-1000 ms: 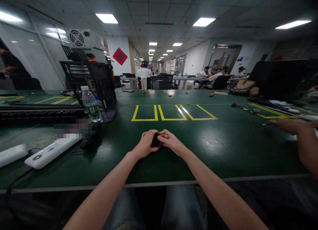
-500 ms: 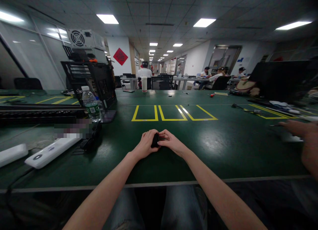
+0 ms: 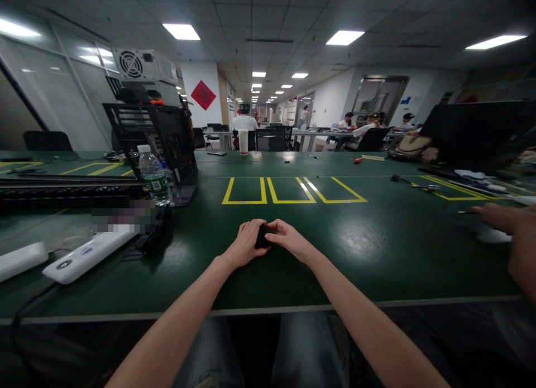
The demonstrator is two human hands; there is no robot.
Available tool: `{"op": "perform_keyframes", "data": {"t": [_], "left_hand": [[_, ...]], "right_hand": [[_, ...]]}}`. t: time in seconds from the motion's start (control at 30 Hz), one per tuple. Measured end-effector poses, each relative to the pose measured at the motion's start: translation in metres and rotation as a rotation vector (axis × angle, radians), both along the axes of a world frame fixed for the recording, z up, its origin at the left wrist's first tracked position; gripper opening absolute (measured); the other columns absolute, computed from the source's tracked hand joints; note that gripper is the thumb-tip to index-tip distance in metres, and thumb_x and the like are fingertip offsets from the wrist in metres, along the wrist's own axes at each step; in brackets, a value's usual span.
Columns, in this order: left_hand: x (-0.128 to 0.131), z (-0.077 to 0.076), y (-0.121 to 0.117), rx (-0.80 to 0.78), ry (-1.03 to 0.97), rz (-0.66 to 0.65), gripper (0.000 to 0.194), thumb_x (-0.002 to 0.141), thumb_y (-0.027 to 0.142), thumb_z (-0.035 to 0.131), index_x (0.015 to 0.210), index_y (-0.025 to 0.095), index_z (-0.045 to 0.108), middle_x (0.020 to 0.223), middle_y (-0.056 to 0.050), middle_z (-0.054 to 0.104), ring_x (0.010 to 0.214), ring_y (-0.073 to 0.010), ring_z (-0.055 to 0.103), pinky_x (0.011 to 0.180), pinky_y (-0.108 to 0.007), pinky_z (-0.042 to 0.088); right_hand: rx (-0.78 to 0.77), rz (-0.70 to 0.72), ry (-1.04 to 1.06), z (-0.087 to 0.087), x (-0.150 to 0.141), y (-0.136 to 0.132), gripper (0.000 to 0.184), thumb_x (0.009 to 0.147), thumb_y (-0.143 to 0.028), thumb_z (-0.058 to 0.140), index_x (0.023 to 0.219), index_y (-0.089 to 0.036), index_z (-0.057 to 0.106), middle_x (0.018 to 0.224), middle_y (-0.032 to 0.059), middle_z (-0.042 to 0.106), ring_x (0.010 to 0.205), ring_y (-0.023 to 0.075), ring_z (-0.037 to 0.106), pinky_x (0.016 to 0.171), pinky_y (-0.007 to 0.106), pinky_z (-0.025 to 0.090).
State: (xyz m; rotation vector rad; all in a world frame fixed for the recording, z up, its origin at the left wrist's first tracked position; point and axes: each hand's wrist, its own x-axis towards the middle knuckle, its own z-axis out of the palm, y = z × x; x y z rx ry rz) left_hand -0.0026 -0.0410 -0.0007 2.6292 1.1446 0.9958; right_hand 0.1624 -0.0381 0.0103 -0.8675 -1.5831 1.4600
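Observation:
Both my hands rest together on the green table [image 3: 377, 248] in front of me. My left hand [image 3: 245, 244] and my right hand [image 3: 288, 240] are closed around one small black object [image 3: 262, 236], which shows only between the fingers. What the object is I cannot make out. Three yellow taped rectangles [image 3: 288, 190] lie on the table just beyond my hands.
To the left stand a water bottle [image 3: 153, 176], a black computer case [image 3: 154, 134], a white power strip [image 3: 86, 257] and a long black rack [image 3: 62, 190]. Another person's hand [image 3: 508, 220] reaches in at the right edge. A white cup [image 3: 243, 141] stands far back; people sit beyond.
My hands stay together on the black object with hardly any shift. The other person's hand at the right has drawn back toward the frame's edge.

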Motion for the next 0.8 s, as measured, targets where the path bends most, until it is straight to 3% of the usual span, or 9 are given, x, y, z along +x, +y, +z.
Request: {"op": "perform_keyframes", "data": {"t": [0.1,0.27,0.47,0.67,0.8], "left_hand": [[0.0002,0.0002,-0.0003,-0.005,-0.012,0.008,0.057,0.063,0.024,0.062,0.111,0.02,0.032,0.106,-0.007,0.045,0.101,-0.0237,0.043,0.088,-0.04,0.028],[0.0005,0.0019,-0.0012,-0.009,-0.015,0.0,0.056,0.063,0.023,0.061,0.111,0.021,0.033,0.105,-0.006,0.046,0.099,-0.023,0.044,0.088,-0.04,0.028],[0.0007,0.0004,-0.0001,0.014,-0.01,0.004,0.056,0.062,0.023,0.062,0.11,0.02,0.033,0.105,-0.006,0.045,0.099,-0.0224,0.043,0.088,-0.039,0.029],[0.0002,0.0,0.0005,-0.003,-0.013,0.0,0.056,0.061,0.022,0.062,0.109,0.021,0.033,0.104,-0.005,0.046,0.098,-0.0227,0.044,0.087,-0.04,0.029],[0.0003,0.0011,0.0,-0.009,-0.019,0.001,0.057,0.061,0.022,0.062,0.11,0.022,0.033,0.103,-0.005,0.046,0.098,-0.0226,0.044,0.087,-0.039,0.029]], "right_hand": [[0.051,-0.007,-0.002,0.003,0.0003,-0.0041,0.031,0.061,-0.026,0.064,0.088,-0.02,0.051,0.092,0.0014,0.056,0.091,0.0159,0.051,0.081,0.035,0.04],[-0.013,-0.039,0.023,0.0022,-0.0027,-0.0042,0.025,0.066,-0.031,0.06,0.086,-0.02,0.05,0.089,0.0013,0.056,0.088,0.0152,0.052,0.078,0.034,0.043],[-0.091,-0.043,0.018,-0.004,-0.0027,0.0036,0.03,0.064,-0.031,0.061,0.089,-0.017,0.051,0.093,0.0039,0.056,0.088,0.0153,0.053,0.081,0.034,0.042],[0.03,0.014,0.011,0.0005,0.0006,-0.0016,0.033,0.06,-0.026,0.066,0.088,-0.019,0.05,0.09,0.0017,0.056,0.09,0.0159,0.052,0.08,0.034,0.041],[-0.02,-0.01,0.0,0.0023,0.0004,-0.005,0.031,0.064,-0.033,0.062,0.089,-0.02,0.049,0.089,0.0022,0.056,0.087,0.0163,0.053,0.076,0.035,0.043]]}}
